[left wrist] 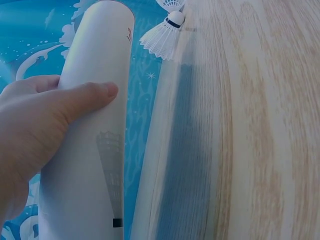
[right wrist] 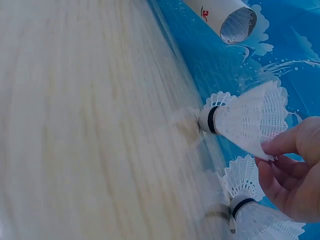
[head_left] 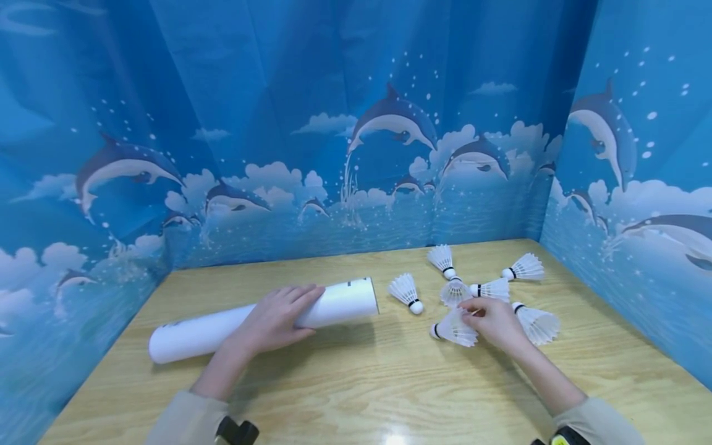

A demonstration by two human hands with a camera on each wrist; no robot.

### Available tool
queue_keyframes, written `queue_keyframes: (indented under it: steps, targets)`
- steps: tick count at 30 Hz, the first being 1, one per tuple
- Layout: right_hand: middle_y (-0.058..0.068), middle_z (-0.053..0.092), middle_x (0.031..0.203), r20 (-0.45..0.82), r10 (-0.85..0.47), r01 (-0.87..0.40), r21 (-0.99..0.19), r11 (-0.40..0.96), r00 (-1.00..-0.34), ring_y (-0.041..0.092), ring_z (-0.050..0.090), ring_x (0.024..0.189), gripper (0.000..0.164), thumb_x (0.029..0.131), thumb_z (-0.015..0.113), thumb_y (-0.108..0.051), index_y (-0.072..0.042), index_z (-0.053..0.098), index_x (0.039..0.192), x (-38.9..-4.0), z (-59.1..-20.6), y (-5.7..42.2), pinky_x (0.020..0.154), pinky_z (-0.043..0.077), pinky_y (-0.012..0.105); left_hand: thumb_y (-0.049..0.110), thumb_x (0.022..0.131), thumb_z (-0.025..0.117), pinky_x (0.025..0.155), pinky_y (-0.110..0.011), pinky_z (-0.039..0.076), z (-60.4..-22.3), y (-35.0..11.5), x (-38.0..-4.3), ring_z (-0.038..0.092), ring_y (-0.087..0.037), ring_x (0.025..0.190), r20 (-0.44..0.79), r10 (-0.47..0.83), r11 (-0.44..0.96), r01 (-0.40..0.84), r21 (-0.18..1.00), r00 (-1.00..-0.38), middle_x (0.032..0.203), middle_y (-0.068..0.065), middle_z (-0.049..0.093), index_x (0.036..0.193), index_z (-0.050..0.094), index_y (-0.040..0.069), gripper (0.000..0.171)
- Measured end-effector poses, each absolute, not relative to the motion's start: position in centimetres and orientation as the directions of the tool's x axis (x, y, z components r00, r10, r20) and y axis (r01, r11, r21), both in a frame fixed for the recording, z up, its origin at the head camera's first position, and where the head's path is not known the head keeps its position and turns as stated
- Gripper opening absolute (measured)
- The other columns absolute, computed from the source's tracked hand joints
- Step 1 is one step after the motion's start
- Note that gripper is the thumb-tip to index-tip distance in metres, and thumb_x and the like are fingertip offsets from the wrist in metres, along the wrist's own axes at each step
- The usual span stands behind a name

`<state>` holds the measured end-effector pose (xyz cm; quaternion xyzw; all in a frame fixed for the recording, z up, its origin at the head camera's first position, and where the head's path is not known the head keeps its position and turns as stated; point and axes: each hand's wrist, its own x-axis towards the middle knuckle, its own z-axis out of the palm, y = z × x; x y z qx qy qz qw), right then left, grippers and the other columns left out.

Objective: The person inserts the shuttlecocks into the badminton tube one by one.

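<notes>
A long white shuttlecock tube [head_left: 339,304] lies aslant over the left of the table, its right end raised. My left hand [head_left: 272,321] grips it round the middle, thumb along the near side in the left wrist view. In the right wrist view the tube's open end [right wrist: 239,25] shows white netting inside. With thumb and fingers my right hand [head_left: 497,324] pinches the skirt rim of a white plastic shuttlecock [right wrist: 245,120]. This shuttlecock's black-banded head points left, close to the tabletop.
Several more shuttlecocks lie around the right hand: one [head_left: 406,293] near the tube's end, one [head_left: 536,323] right of the hand, others [head_left: 441,259] behind it. The wooden table [head_left: 356,383] meets a blue dolphin-print curtain [head_left: 278,123] at the back and sides.
</notes>
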<state>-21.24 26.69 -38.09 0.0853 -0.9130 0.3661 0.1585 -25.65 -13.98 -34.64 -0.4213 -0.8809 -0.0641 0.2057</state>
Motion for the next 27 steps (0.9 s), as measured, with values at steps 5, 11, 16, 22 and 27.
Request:
queue_keyframes:
  steps: [5,11,16,22,27]
  targets:
    - [0.013,0.067,0.087,0.262,-0.044,-0.217,-0.678,0.702,-0.964,0.015,0.057,0.07,0.017,0.077,0.069,-0.003,0.003,0.07,0.094,-21.0,-37.6,26.0,0.054,0.047,0.024,0.034,0.068,0.082,0.089,-0.048,0.047,-34.7,-14.0,-25.7,0.054,-0.028,0.11,0.42,0.718,0.634,0.771,-0.064,-0.556,0.128,-0.008,0.055,0.137,0.045,0.013,0.081]
    - [0.013,0.066,0.089,0.184,-0.024,-0.156,-0.746,0.647,-0.983,0.013,0.054,0.065,0.018,0.079,0.068,-0.001,0.004,0.07,0.096,-21.0,-37.4,25.5,0.051,0.049,0.024,0.034,0.069,0.081,0.091,-0.047,0.046,-34.8,-14.0,-25.7,0.053,-0.027,0.112,0.413,0.719,0.634,0.771,-0.06,-0.559,0.128,-0.008,0.054,0.137,0.045,0.013,0.08]
    - [0.012,0.065,0.088,0.149,-0.022,-0.133,-0.795,0.591,-0.989,0.013,0.054,0.066,0.018,0.082,0.066,-0.002,0.005,0.068,0.098,-21.3,-37.0,25.2,0.053,0.049,0.025,0.034,0.068,0.081,0.091,-0.048,0.046,-34.7,-14.0,-25.7,0.054,-0.028,0.112,0.419,0.719,0.63,0.774,-0.059,-0.554,0.128,-0.009,0.054,0.137,0.046,0.012,0.08]
    - [0.015,0.066,0.087,0.219,-0.054,-0.216,-0.831,0.512,-0.974,0.008,0.054,0.066,0.017,0.082,0.066,0.0,0.011,0.066,0.094,-21.7,-36.1,24.4,0.055,0.049,0.025,0.035,0.07,0.08,0.091,-0.047,0.046,-34.7,-14.0,-25.7,0.053,-0.028,0.112,0.407,0.728,0.626,0.777,-0.065,-0.552,0.129,-0.009,0.054,0.138,0.044,0.012,0.08]
    - [0.015,0.066,0.087,0.254,-0.027,-0.24,-0.865,0.441,-0.967,0.005,0.054,0.064,0.018,0.081,0.066,0.0,0.012,0.065,0.094,-22.4,-35.7,23.4,0.056,0.05,0.024,0.035,0.07,0.08,0.091,-0.047,0.046,-34.8,-14.0,-25.7,0.053,-0.027,0.112,0.404,0.729,0.626,0.777,-0.068,-0.552,0.129,-0.008,0.054,0.138,0.044,0.013,0.08]
